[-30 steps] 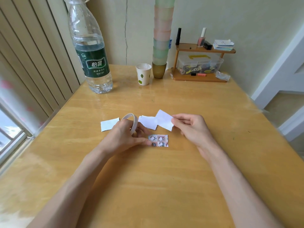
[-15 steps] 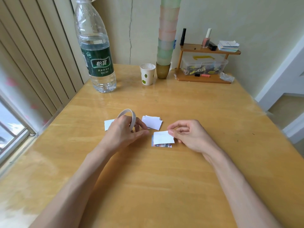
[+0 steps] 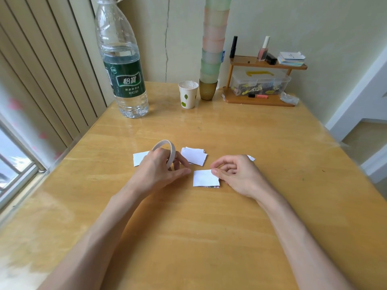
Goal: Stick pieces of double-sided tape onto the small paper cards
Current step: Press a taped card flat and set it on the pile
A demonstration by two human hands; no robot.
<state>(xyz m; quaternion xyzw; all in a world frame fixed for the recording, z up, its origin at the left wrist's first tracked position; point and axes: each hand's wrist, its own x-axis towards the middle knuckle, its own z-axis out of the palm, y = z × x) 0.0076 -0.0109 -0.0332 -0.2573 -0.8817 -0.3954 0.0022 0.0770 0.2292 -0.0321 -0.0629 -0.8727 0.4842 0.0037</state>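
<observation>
A thin white roll of double-sided tape [image 3: 170,149] stands on edge in my left hand [image 3: 159,170], whose fingers wrap its lower part. My right hand [image 3: 236,174] pinches the right edge of a white paper card [image 3: 204,177] lying flat on top of a printed card, of which only a coloured strip shows below. A small stack of white cards [image 3: 193,155] lies just behind, between my hands. Another white card [image 3: 139,159] lies left of my left hand, partly hidden by it. A white corner [image 3: 251,158] peeks out behind my right hand.
On the wooden table [image 3: 209,237], a large water bottle [image 3: 123,78] stands at the back left, with a paper cup [image 3: 187,94] and a tall stack of coloured cups [image 3: 211,59] beside it. A small wooden shelf [image 3: 259,99] with a plastic box and cosmetics sits back right.
My right hand has lowered the white card from the air onto the printed card and now holds it flat there. My left hand, with the tape roll, has stayed in place.
</observation>
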